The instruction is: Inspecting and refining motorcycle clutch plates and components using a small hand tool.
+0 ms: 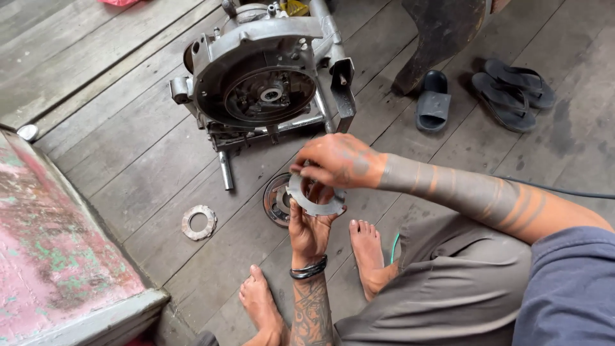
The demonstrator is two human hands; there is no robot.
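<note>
Dull grey metal ring plate (314, 200), matt cast-metal engine case (262, 70), rough weathered wood floor (128, 160), seemingly rubber sandals (512, 90)

Person is wearing grey shorts (448, 288), blue-grey sleeve (570, 288), black wristbands (308, 268); banded tattoos are showing on forearms; going barefoot.

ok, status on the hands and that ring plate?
Left hand and right hand both grip the flat metal ring plate. Round clutch part on floor beneath. Engine case beyond; nothing blocking.
</note>
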